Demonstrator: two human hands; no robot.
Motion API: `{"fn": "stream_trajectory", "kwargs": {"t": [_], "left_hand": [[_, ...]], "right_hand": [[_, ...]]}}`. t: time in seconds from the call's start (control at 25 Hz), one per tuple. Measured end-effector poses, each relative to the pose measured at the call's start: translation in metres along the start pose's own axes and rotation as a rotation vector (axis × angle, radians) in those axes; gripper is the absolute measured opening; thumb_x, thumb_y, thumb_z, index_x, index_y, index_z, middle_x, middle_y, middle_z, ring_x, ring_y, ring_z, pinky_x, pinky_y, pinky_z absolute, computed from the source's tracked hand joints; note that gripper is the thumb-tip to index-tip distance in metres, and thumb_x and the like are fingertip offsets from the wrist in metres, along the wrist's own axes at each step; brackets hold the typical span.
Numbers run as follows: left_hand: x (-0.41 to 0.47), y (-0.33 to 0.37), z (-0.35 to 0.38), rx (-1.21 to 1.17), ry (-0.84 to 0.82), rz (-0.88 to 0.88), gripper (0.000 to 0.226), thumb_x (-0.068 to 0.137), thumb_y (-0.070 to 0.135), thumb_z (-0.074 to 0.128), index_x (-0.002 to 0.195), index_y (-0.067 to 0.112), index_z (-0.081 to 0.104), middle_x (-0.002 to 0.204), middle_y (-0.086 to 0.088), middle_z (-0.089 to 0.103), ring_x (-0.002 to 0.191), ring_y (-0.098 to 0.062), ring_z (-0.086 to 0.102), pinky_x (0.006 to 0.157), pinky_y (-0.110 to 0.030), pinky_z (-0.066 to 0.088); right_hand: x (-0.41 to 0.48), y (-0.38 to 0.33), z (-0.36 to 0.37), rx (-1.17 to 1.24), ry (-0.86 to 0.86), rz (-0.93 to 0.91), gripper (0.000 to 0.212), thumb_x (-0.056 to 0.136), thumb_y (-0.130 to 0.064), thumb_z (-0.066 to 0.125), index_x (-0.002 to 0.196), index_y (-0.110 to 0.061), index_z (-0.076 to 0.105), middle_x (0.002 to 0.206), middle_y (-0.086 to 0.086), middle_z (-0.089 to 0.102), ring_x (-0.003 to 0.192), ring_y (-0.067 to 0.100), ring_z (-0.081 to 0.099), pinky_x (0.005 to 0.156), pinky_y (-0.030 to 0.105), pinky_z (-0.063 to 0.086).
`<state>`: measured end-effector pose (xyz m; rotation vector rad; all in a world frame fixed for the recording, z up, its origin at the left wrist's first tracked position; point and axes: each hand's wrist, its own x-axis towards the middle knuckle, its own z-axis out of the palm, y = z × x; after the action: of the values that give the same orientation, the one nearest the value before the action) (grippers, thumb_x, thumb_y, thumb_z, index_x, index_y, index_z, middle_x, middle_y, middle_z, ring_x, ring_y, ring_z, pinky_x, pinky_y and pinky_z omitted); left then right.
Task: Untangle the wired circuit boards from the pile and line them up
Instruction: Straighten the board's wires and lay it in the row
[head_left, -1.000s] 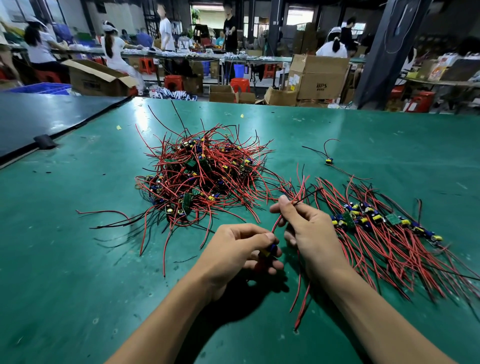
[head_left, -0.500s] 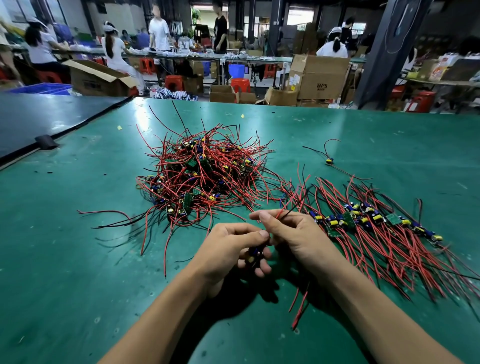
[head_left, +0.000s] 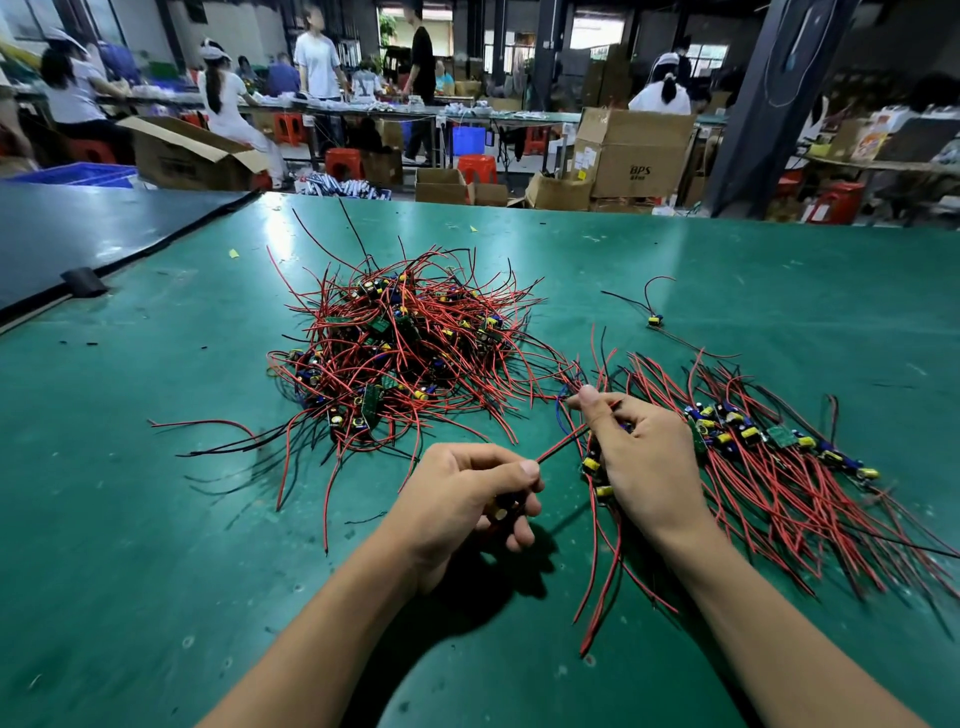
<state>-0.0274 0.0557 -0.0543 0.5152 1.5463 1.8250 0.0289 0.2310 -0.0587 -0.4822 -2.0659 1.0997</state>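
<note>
Tangled red-wired pile (head_left: 400, 353) beside aligned boards (head_left: 769, 441)

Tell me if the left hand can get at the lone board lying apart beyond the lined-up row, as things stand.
Probably not directly: the left hand is gripping a wire, and the right hand and lined-up row lie between it and the lone board.

green table (head_left: 156, 519) | tangled wired-board pile (head_left: 400, 353) — row of boards (head_left: 769, 441) beside | stray wired part (head_left: 655, 320) beyond

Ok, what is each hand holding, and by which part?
Left hand pinches a red-and-black wire pair at its near end, under the thumb. Right hand grips wired boards by their wires.
</note>
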Motion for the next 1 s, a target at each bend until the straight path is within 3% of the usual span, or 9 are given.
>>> {"fn": "stream_trajectory", "kwargs": {"t": [0.08,0.16,0.36,0.44,0.52,0.64,0.76,0.88,1.0], "left_hand": [[0.001,-0.001,-0.001,0.035,0.007,0.018,0.014,0.088,0.007,0.065,0.075,0.001,0.067,0.062,-0.014,0.062,0.044,-0.023,0.055,0.045,-0.024,0.046],[0.001,-0.003,-0.005,0.088,0.025,0.043,0.015,0.088,0.008,0.066,0.076,0.001,0.068,0.063,-0.014,0.063,0.045,-0.023,0.056,0.047,-0.025,0.047],[0.004,-0.005,-0.010,0.190,0.051,0.052,0.016,0.088,0.012,0.068,0.074,0.004,0.071,0.064,-0.013,0.066,0.049,-0.025,0.060,0.053,-0.028,0.049],[0.004,-0.005,-0.011,0.222,0.054,0.050,0.017,0.088,0.014,0.069,0.076,0.003,0.071,0.065,-0.012,0.068,0.053,-0.026,0.061,0.057,-0.031,0.050],[0.003,-0.005,-0.011,0.222,0.067,0.039,0.018,0.089,0.017,0.069,0.080,0.001,0.071,0.068,-0.012,0.068,0.054,-0.025,0.061,0.056,-0.030,0.050],[0.005,0.000,-0.007,0.070,0.135,-0.028,0.031,0.092,0.028,0.063,0.091,-0.003,0.068,0.076,-0.015,0.070,0.052,-0.023,0.062,0.048,-0.026,0.051],[0.010,0.007,-0.008,-0.180,0.166,-0.121,0.057,0.096,0.051,0.046,0.106,-0.002,0.065,0.094,-0.018,0.073,0.067,-0.028,0.071,0.060,-0.033,0.059],[0.013,0.011,-0.009,-0.354,0.119,-0.153,0.071,0.095,0.061,0.034,0.119,0.000,0.059,0.115,-0.021,0.069,0.085,-0.031,0.073,0.075,-0.041,0.059],[0.012,0.009,-0.008,-0.402,0.053,-0.155,0.077,0.094,0.067,0.028,0.125,0.003,0.058,0.114,-0.014,0.069,0.083,-0.023,0.070,0.076,-0.037,0.059]], "right_hand": [[0.000,0.002,-0.001,-0.066,0.046,-0.042,0.033,0.095,-0.034,0.066,0.078,-0.009,0.076,0.056,0.001,0.063,0.055,0.003,0.046,0.061,0.023,0.040],[-0.001,0.001,0.001,-0.045,-0.010,0.033,0.041,0.098,-0.040,0.061,0.080,-0.007,0.076,0.055,0.006,0.058,0.052,0.007,0.044,0.058,0.032,0.042],[0.009,-0.011,-0.004,0.843,-0.266,0.739,0.051,0.105,-0.039,0.045,0.070,-0.007,0.066,0.052,-0.002,0.040,0.032,0.006,0.023,0.033,0.016,0.018],[0.011,-0.012,-0.010,1.026,-0.348,0.856,0.049,0.102,-0.037,0.047,0.066,-0.008,0.063,0.050,-0.003,0.035,0.030,0.005,0.021,0.030,0.017,0.016],[0.010,-0.013,-0.010,1.085,-0.391,0.903,0.043,0.100,-0.040,0.049,0.077,-0.007,0.065,0.050,-0.004,0.031,0.029,0.004,0.021,0.028,0.017,0.017],[0.008,-0.015,-0.006,1.027,-0.361,0.889,0.062,0.083,-0.057,0.061,0.112,-0.002,0.063,0.059,-0.005,0.031,0.032,0.002,0.022,0.031,0.014,0.019],[0.006,-0.014,-0.002,0.930,-0.303,0.814,0.080,0.066,-0.062,0.071,0.118,-0.003,0.059,0.065,-0.004,0.037,0.038,0.002,0.025,0.035,0.015,0.022],[-0.004,-0.018,0.006,0.797,-0.295,0.592,0.059,0.066,-0.054,0.079,0.107,-0.013,0.064,0.069,-0.003,0.044,0.042,0.005,0.032,0.039,0.018,0.028],[-0.021,-0.019,0.012,0.268,-0.376,0.173,0.035,0.076,-0.041,0.085,0.104,-0.026,0.070,0.077,-0.012,0.054,0.057,0.002,0.049,0.052,0.014,0.040]]}}
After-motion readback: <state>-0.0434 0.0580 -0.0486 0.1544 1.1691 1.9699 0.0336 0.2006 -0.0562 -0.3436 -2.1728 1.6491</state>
